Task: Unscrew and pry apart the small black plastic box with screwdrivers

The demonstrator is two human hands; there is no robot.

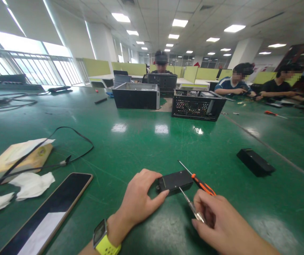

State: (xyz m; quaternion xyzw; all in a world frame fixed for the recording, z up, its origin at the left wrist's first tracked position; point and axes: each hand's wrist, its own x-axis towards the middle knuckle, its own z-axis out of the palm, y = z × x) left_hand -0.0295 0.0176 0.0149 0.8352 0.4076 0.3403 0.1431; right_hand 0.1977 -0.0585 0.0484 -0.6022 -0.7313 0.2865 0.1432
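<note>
My left hand, with a watch on a yellow-green strap at the wrist, grips the left end of a small black rectangular box between thumb and fingers. The box lies on the green table. My right hand is closed around a screwdriver with a silvery shaft. Its tip meets the near edge of the box, though I cannot tell whether it sits in a screw. Just beyond my right hand lies a second screwdriver with an orange and black handle, its shaft pointing away to the left.
A phone, crumpled tissues, a tissue pack and a black cable lie left. Another black box rests right. Ahead stand computer cases. Co-workers sit across the table.
</note>
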